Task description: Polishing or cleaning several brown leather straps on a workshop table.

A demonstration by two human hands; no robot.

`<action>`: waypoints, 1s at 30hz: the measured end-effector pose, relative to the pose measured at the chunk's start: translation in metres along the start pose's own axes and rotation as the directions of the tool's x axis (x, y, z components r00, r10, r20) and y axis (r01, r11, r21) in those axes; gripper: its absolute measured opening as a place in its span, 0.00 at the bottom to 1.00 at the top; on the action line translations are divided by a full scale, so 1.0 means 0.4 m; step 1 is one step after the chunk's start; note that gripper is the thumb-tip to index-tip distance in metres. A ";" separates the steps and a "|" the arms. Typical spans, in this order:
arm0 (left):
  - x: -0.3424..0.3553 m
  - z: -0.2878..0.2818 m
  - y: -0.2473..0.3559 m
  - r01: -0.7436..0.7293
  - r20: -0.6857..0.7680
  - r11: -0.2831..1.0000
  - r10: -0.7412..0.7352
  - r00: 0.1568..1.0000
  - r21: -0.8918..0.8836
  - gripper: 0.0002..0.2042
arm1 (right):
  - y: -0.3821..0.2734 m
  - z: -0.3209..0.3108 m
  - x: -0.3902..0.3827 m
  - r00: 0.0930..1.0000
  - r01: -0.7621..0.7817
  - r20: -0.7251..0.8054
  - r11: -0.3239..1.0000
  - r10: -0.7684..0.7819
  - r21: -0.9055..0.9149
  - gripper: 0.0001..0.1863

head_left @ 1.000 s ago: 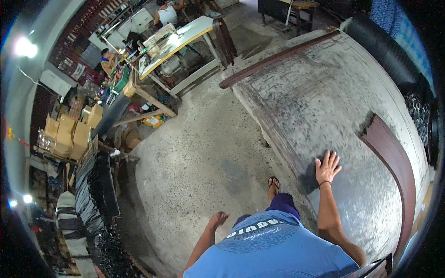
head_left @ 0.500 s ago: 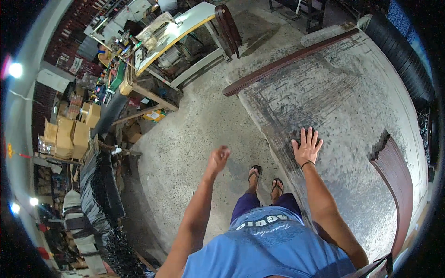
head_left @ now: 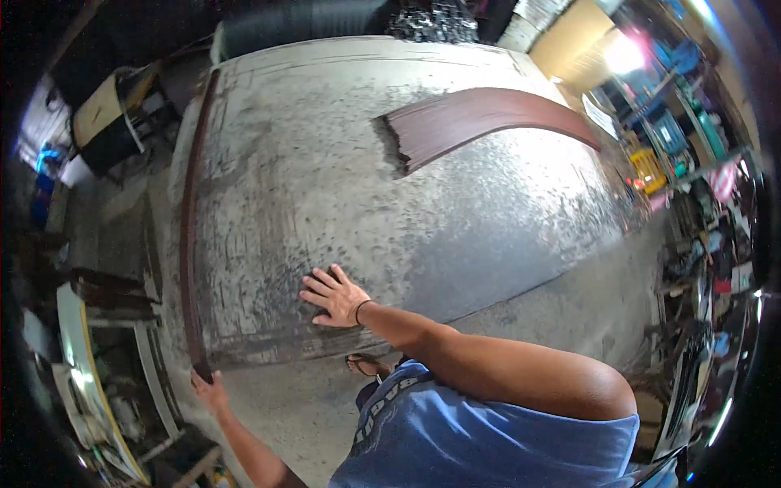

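My right hand (head_left: 335,299) lies flat with its fingers spread on the worn, stained grey tabletop (head_left: 325,195). At the table's left side, a long dark brown bundle of leather-like strips (head_left: 189,220) runs from the far edge to the near corner. Its near end sticks out past that corner, and there my left hand (head_left: 209,393) closes around it. Farther back to the right rests a wide, curved band of reddish-brown strips (head_left: 480,118) with a jagged left end. Neither hand is near this band.
Left of me stands a workbench (head_left: 85,358) with a yellow edge, more dark strips (head_left: 110,289) hanging at its end. A black roll (head_left: 301,32) lies beyond the table. Crowded shelves (head_left: 691,130) and a yellow container (head_left: 648,169) are at the right.
My view has swung right toward the table. My left hand, raised over the floor before, has come to the near end of the strip bundle. My right hand stays flat on the tabletop.
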State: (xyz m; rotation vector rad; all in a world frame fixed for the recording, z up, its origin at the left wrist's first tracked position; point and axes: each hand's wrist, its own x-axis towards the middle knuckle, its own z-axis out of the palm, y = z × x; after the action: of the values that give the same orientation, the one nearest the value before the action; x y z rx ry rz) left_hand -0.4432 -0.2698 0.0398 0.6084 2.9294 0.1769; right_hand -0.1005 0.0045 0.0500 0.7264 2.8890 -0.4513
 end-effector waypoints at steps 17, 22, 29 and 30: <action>0.091 -0.065 0.046 0.020 0.270 0.998 -0.035 0.962 0.058 0.38 | 0.022 0.026 -0.009 0.997 0.010 -0.075 0.999 -0.006 0.047 0.37; 0.099 -0.072 0.059 0.010 0.247 0.999 -0.022 0.969 0.051 0.36 | 0.029 0.027 0.000 0.998 0.003 -0.066 0.999 0.000 0.050 0.37; 0.038 -0.121 0.092 -0.075 0.206 0.996 0.083 0.975 -0.043 0.26 | 0.005 -0.017 -0.004 0.997 0.022 -0.070 1.000 -0.022 -0.001 0.37; 0.064 -0.049 0.008 -0.104 0.129 0.987 0.121 0.984 -0.126 0.24 | -0.004 -0.020 0.000 0.997 0.022 -0.068 1.000 -0.021 0.002 0.37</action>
State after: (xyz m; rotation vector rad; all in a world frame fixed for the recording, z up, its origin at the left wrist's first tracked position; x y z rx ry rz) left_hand -0.4686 -0.2584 0.0565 0.7373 2.7327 0.3074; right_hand -0.1018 0.0058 0.0580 0.7258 2.9630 -0.4422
